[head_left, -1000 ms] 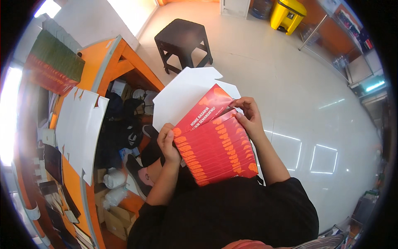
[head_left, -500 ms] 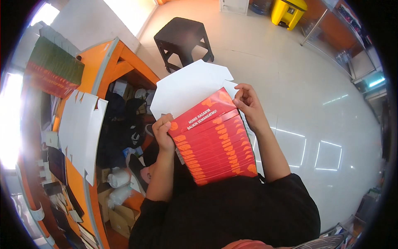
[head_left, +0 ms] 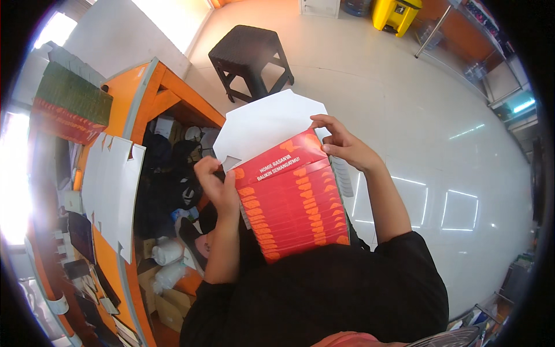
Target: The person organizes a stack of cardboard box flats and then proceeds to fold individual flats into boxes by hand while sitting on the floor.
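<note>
A thick stack of flat red cartons (head_left: 289, 211) with orange patches rests against my lap, their edges stepped toward me. At the far end, the front carton's red panel (head_left: 281, 157) stands above the others, with a white flap (head_left: 272, 118) spread out behind it. My right hand (head_left: 347, 144) grips this carton's right corner, thumb on the red panel and index finger bent over at the white flap's edge. At the left corner, my left hand (head_left: 218, 185) has its thumb raised beside the red edge and its fingers apart from the thumb.
An orange shelf unit (head_left: 147, 110) at the left holds bags and boxes. On its top lie a white die-cut sheet (head_left: 113, 185) and a stack of green and red cartons (head_left: 72, 101). A black stool (head_left: 248, 55) stands ahead, a yellow bin (head_left: 396, 16) farther off.
My left hand has loosened from the carton's left corner and shifted outward. My right index finger has moved in over the white flap's right edge. The view has shifted slightly.
</note>
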The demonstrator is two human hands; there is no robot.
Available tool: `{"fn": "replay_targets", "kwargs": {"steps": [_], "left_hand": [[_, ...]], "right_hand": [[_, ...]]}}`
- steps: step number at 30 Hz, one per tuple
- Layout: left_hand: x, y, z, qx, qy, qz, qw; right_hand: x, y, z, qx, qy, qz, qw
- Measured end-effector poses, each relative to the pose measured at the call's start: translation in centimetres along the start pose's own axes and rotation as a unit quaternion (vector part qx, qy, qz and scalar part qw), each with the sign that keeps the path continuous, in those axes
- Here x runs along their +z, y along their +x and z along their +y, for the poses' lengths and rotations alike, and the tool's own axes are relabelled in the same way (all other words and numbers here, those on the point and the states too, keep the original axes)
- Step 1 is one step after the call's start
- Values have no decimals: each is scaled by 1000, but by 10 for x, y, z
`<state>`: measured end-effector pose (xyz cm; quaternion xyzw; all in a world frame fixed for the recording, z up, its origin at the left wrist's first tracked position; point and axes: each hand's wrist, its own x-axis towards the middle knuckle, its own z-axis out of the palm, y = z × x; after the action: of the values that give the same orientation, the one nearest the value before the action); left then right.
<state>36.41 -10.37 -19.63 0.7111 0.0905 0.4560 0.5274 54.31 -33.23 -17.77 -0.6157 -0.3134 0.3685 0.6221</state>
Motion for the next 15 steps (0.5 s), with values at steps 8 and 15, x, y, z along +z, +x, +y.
{"fn": "replay_targets", "kwargs": {"steps": [8,15], "left_hand": [[-12,-24,1,-118,-32,-99,987],[-17,-33,-5,-110,20,-105,988]], "right_hand": [[17,6,9,-16,91,127,988],[25,4,16,-62,82,89,991]]}}
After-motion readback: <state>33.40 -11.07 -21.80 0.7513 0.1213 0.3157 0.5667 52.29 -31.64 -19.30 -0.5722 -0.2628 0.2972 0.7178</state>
